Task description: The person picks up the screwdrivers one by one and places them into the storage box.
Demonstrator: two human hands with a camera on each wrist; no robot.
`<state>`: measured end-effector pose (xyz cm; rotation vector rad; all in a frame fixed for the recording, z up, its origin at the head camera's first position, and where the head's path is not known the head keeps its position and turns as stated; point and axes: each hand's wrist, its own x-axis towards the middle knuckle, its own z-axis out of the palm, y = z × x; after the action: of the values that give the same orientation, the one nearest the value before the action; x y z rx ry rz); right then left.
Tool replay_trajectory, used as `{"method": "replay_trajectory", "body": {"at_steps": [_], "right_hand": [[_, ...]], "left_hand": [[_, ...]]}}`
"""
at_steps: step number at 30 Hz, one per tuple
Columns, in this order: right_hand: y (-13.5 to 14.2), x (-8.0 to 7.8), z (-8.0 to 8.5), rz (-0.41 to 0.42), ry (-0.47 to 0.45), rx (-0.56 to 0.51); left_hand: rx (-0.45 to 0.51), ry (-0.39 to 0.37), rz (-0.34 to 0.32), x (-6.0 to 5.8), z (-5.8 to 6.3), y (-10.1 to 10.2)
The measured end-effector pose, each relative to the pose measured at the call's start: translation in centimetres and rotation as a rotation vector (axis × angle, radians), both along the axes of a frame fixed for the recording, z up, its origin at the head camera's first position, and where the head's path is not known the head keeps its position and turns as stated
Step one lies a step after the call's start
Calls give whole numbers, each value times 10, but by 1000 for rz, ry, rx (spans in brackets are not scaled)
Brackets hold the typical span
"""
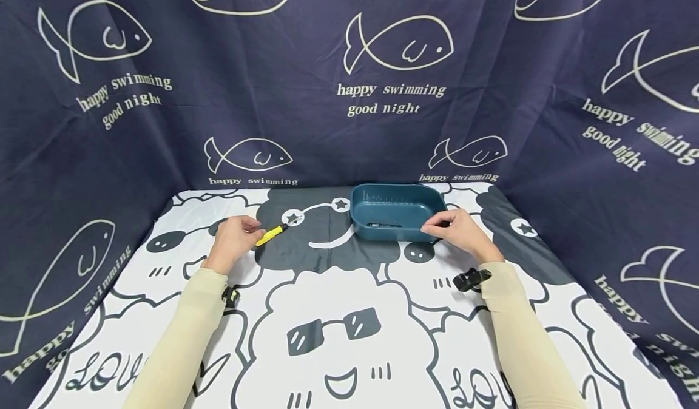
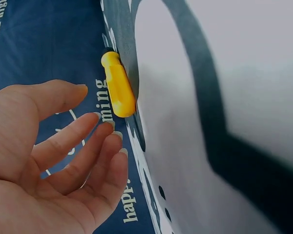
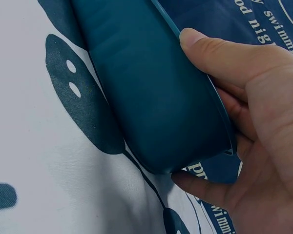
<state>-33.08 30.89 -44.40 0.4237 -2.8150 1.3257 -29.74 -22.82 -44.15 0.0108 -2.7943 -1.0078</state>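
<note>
A yellow-handled screwdriver (image 1: pixel 271 235) lies on the cloth, its thin shaft pointing away to the right. Beside its handle is my left hand (image 1: pixel 235 239), fingers loosely bent. In the left wrist view a gap shows between those fingertips and the yellow handle (image 2: pixel 119 87). Farther right stands a dark teal plastic bin (image 1: pixel 398 235), with a small dark slender object (image 1: pixel 384 225) on its floor, too small to identify. My right hand (image 1: pixel 457 229) grips the bin's right end. In the right wrist view the thumb lies on the rim of the bin (image 3: pixel 156 92); some fingers are partly hidden behind it.
A white and dark grey cloth (image 1: pixel 338 287) printed with cartoon sheep covers the table. Dark blue curtains (image 1: pixel 306 93) with fish drawings hang behind and at both sides. A black strap buckle (image 1: pixel 471 280) sits at the right wrist.
</note>
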Motion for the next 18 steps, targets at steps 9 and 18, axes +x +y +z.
{"method": "replay_trajectory", "body": {"at_steps": [9,18], "right_hand": [[0,-1,-1,-3,6,8],[-1,-1,-1,6,7,4]], "left_hand": [[-42,-34,-17,-1,1,0],[-62,-71,-37,-4,-3,-1]]}}
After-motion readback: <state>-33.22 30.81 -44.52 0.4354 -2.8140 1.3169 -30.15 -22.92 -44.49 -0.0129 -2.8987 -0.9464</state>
